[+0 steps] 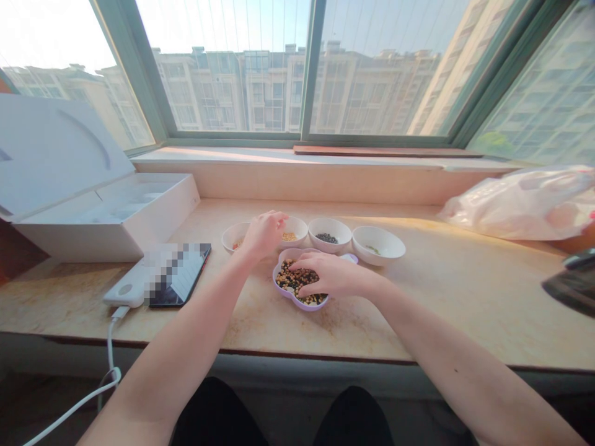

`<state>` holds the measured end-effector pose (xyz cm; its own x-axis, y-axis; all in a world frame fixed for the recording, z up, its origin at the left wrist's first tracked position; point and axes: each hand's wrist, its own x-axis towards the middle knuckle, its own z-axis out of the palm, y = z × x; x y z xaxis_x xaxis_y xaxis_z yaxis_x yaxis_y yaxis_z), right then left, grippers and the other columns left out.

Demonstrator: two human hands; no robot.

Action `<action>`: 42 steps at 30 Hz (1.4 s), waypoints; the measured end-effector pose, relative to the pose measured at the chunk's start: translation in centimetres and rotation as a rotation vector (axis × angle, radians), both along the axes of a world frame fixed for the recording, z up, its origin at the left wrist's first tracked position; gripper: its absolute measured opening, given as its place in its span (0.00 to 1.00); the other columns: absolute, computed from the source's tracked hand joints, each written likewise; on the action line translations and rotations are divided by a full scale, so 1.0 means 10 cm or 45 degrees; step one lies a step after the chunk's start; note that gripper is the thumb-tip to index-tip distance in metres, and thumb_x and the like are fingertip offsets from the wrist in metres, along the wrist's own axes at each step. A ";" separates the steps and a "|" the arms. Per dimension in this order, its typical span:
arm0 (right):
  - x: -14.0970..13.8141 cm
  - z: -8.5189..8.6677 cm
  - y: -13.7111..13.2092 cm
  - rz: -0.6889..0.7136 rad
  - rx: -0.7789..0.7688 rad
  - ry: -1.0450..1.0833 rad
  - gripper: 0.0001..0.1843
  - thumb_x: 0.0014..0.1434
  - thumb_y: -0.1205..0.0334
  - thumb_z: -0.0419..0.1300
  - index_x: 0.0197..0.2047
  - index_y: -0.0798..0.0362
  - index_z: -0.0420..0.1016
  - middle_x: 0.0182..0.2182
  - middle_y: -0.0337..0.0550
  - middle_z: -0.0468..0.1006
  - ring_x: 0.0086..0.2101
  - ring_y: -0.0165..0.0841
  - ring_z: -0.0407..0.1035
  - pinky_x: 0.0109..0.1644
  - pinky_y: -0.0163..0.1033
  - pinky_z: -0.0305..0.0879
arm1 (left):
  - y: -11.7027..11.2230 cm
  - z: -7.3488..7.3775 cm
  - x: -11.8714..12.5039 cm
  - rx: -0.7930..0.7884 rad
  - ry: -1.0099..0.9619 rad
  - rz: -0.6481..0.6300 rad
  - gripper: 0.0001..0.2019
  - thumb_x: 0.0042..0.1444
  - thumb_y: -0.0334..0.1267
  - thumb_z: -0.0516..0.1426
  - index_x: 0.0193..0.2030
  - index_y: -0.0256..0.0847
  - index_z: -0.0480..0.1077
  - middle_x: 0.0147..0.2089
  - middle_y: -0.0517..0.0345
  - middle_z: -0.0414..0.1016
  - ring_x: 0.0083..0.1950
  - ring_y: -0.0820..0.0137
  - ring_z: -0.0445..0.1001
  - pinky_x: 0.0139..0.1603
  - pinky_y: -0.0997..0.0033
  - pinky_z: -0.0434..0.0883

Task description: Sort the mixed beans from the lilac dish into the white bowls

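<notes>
A lilac-rimmed bowl of mixed dark and tan beans sits in front of me. My right hand reaches over it from the right, thumb and fingers apart, fingertips at the beans. My left hand hovers above the white bowls behind, its fingers drawn together; whatever they hold is too small to make out. Partly behind that hand are a white bowl with reddish pieces and another white bowl with yellowish beans. Further right, a white bowl holds black beans; the rightmost white bowl has a few greenish bits.
On the left stand an open white box, a white power bank with a cable, and a dark phone. A plastic bag and a dark object are at the right. The window rises behind.
</notes>
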<state>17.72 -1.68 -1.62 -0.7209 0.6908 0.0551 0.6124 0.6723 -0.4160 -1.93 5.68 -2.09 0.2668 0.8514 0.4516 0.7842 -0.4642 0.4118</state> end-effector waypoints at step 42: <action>0.10 0.01 0.06 -0.312 -0.086 0.335 0.11 0.68 0.57 0.58 0.37 0.50 0.79 0.30 0.40 0.80 0.31 0.34 0.72 0.36 0.39 0.63 | -0.10 -0.06 0.09 0.025 -0.033 -0.157 0.13 0.66 0.31 0.55 0.50 0.40 0.81 0.51 0.49 0.83 0.51 0.61 0.81 0.55 0.62 0.75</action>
<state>18.75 -1.04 -1.56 -0.5006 0.8498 0.1651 0.6179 0.4843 -0.6194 -1.07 4.69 -2.65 0.3569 0.8037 0.4762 0.7099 -0.5647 0.4209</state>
